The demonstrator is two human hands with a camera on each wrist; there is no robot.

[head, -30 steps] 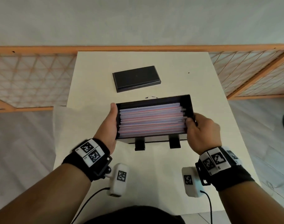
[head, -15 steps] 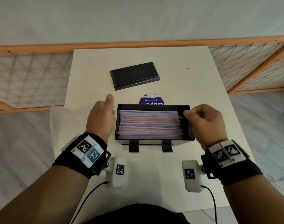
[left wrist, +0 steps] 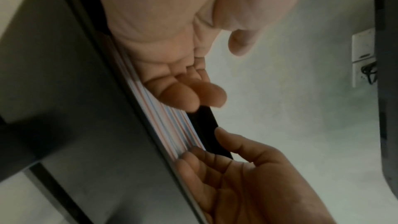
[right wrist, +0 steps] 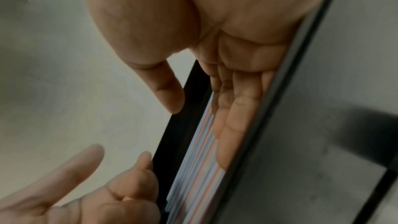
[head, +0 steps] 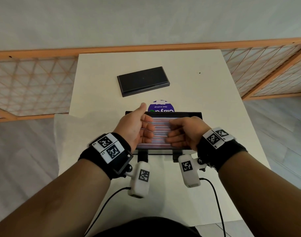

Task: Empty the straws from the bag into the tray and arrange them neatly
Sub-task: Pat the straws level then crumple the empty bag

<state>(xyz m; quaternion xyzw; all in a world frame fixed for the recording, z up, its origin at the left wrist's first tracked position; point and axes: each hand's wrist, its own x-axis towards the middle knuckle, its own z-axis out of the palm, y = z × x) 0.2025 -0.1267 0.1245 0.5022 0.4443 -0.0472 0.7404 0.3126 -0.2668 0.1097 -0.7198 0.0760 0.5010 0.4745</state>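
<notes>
The straws (head: pixel 160 132), thin pink, blue and white ones, are lying side by side, lengthwise, filling the black tray (head: pixel 196 115), which is sitting on the white table (head: pixel 206 93) close to the person. Both hands are resting flat on top of the straws, fingers nearly straight and pointing toward each other, with a strip of straws showing between the fingertips. The left hand (head: pixel 137 127) is covering the left part of the tray, its thumb lifted up and away from the fingers; it is gripping nothing. The right hand (head: pixel 185 132) is covering the right part, also with extended fingers pressing on the straws and holding nothing. In the left wrist view the left hand's fingers (left wrist: pixel 178 94) are lying against the straw layer beside the tray's dark wall, and in the right wrist view the right hand's fingers (right wrist: pixel 234 125) are doing the same. Two black feet (head: pixel 142 155) are sticking out from the tray's near side. Behind the tray a round purple sticker (head: pixel 160 106) is peeking out, and farther back a flat black lid (head: pixel 142 81) is lying on the table. A wooden lattice fence (head: pixel 29 82) is standing around the table.
</notes>
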